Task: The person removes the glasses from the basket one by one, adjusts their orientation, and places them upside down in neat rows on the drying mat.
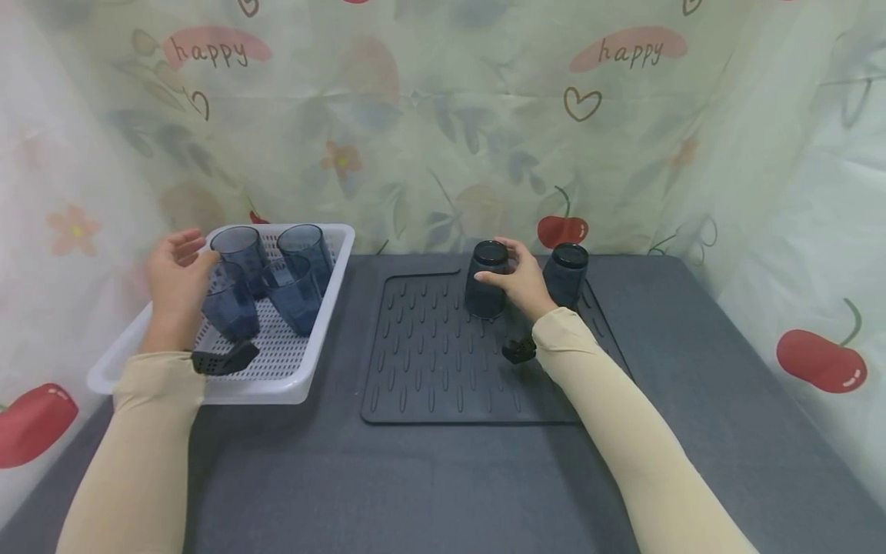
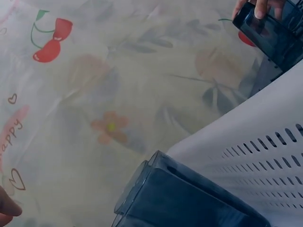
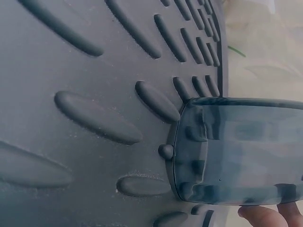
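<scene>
My right hand (image 1: 521, 281) pinches a dark blue drinking glass (image 1: 487, 292) from the side, thumb in front and fingers behind. The glass is upside down, and its rim is right at the ribbed drying mat (image 1: 432, 369); in the right wrist view its wall (image 3: 251, 151) is see-through, with fingertips (image 3: 262, 215) at its lower side. A second inverted glass (image 1: 567, 277) stands to the right, partly behind the hand. My left hand (image 1: 178, 281) is raised over the left side of the white basket (image 1: 277, 391), fingers loosely bent, beside several upright blue glasses (image 1: 294, 296).
A grey cloth (image 1: 415, 485) covers the table under the mat and basket. Behind and at both sides hangs a printed curtain (image 1: 415, 138). Black wrist cameras (image 1: 224, 359) sit on both wrists, the left one over the basket.
</scene>
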